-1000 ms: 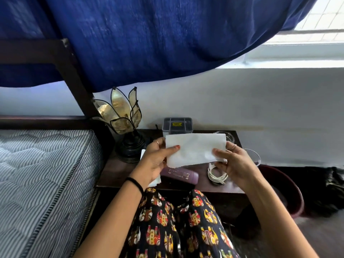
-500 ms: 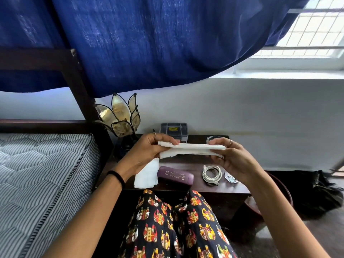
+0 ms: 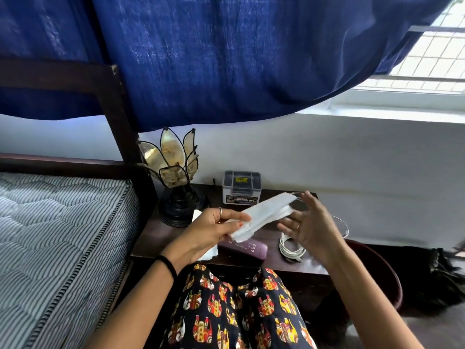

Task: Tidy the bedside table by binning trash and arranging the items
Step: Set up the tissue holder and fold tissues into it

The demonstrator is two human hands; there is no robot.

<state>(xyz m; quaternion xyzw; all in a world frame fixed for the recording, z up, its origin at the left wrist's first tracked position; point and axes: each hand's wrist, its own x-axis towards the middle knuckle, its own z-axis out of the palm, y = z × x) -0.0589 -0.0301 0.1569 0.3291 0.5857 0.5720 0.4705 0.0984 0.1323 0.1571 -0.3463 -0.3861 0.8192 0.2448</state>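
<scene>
White folded tissue [image 3: 261, 217] sits pinched in your left hand [image 3: 214, 233], thumb on top and fingers beneath its near end, held in the air above the middle of the surface [image 3: 161, 238]. Your right hand [image 3: 305, 226] is spread, fingers fanned and apart, just beside the far end of the tissue; whether a fingertip touches it I cannot tell, but it grips nothing.

On what is done: you have one piece folded flat and narrow, which reads as arranging rather than binning. Not much else looks settled. More white tissue [image 3: 207, 253] lies at the near left edge of the surface, partly hidden under your left wrist, and another bit shows by the foot of the petal lamp [image 3: 173, 172] in the back left corner. The purple case [image 3: 245, 248] lies along the near edge, at an angle, and the coiled white cable [image 3: 289, 248] sits near the front right corner, loosely looped. The grey lidded box [image 3: 241, 187] stands against the back edge and seems in place already.

A dark red bin [image 3: 377, 268] stands on the floor just past the right edge. I cannot see whether anything is in it.

Left for you, by my reckoning: set the folded tissue down or bin it, deal with the loose tissue on the left, straighten the case, and tidy the cable.
</scene>
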